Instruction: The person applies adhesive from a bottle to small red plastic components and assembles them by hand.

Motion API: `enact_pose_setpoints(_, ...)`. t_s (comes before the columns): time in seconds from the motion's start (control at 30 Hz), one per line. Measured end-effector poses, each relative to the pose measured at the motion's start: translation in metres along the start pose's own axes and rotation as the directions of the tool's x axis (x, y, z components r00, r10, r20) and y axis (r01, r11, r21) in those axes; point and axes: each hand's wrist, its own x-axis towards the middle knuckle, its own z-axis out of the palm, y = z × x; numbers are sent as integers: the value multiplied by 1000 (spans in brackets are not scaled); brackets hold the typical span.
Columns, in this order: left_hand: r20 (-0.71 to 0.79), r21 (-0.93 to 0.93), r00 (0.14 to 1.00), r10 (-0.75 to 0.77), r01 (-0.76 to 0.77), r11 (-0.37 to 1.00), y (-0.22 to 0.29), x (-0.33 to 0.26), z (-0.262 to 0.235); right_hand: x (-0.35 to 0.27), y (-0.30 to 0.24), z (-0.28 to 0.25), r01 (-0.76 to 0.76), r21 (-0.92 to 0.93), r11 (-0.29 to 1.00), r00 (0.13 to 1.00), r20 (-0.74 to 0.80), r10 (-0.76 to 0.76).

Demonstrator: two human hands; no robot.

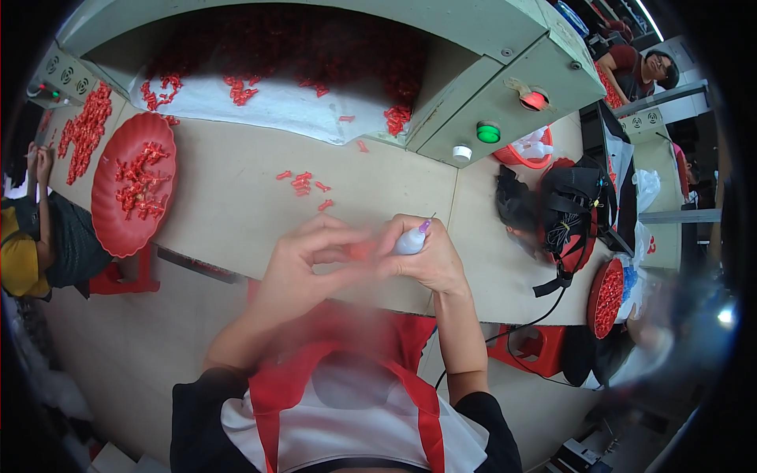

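In my right hand [434, 264] is a small whitish squeeze bottle [410, 242] with a purple needle tip, its thin needle pointing up and away from me. My left hand [307, 252] is close beside it, fingers closed around a small red piece [361, 249] that is blurred and partly covered by the fingers. The two hands meet or nearly meet above the table's near edge. Beyond them, several small red plastic figures [302, 185] lie loose on the pale tabletop [229, 201].
At left stands a red scalloped basin [106, 189] holding red figures. A grey-green machine housing [489, 91] with white cloth [276, 114] and piled figures spans the back. On the right are a black bag [572, 193], a red basket [532, 162] and a red tray [597, 296]. Other people sit nearby.
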Motion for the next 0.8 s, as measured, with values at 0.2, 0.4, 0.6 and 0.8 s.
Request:
enact_pose_setpoints(0.2, 119, -164, 982, -149, 167, 972, -14, 3, -2, -4, 0, 7, -55, 14, 998, 987, -147, 57)
enact_pose_setpoints(0.4, 118, -225, 969, -216, 237, 945, -28, 11, 0, -15, -5, 9, -8, -232, 973, 977, -208, -41)
enact_pose_setpoints(0.6, 328, -628, 910, -254, 411, 660, -44, 17, -10, -35, 13, -32, 66, -590, 804, 719, -531, -448)
enact_pose_setpoints(0.8, 446, -874, 870, -212, 474, 108, -55, 20, 0, -69, 36, -117, -609, -752, 251, 319, -522, -791)
